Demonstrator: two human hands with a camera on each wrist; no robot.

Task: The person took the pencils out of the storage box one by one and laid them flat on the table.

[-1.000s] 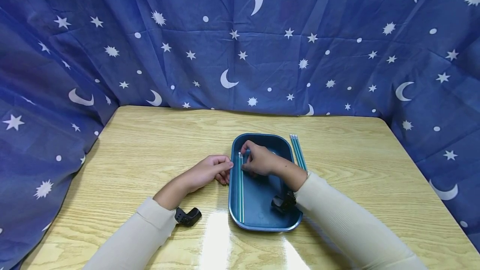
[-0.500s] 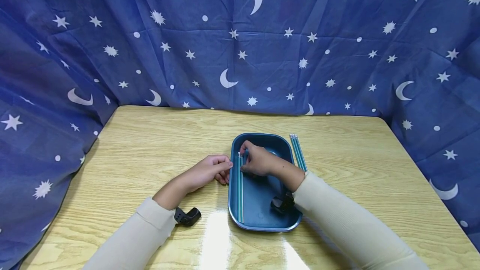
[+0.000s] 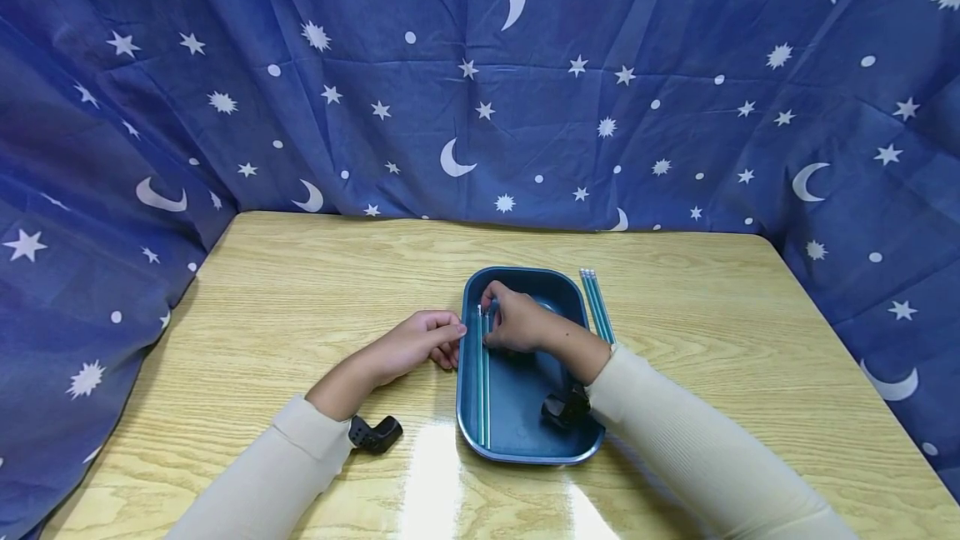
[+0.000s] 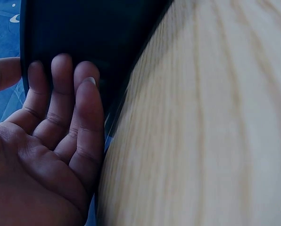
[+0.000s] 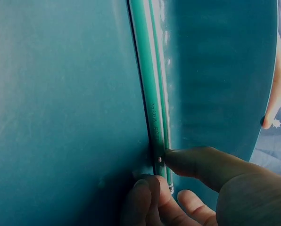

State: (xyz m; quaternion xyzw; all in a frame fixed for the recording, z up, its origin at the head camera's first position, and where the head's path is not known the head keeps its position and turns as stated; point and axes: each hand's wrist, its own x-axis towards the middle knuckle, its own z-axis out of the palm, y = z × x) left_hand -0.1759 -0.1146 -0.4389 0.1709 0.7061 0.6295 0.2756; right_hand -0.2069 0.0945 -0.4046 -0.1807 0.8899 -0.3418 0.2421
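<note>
A dark teal plastic tray (image 3: 525, 442) stands on the wooden table. Two green pencils lie side by side along its left wall, eraser ends away from me. Reaching into the tray, my right hand (image 3: 519, 323) pinches the inner pencil (image 5: 151, 94) near its eraser end between thumb and fingers. The other pencil (image 3: 481, 390) lies close against it, its white eraser visible past my fingertips. My left hand (image 3: 420, 344) holds the tray's left side, thumb at the rim and bent fingers (image 4: 60, 89) against the outer wall.
More green pencils (image 3: 595, 298) lie together outside the tray's right wall, partly hidden by my right forearm. A blue curtain (image 3: 420, 90) with moons and stars hangs behind the table (image 3: 315, 273). Black wrist cameras (image 3: 375, 433) sit on both wrists.
The inner pencil and my right fingers shift slightly left, then slightly right again, leaving a thin gap between the two pencils. My left hand stays at the tray.
</note>
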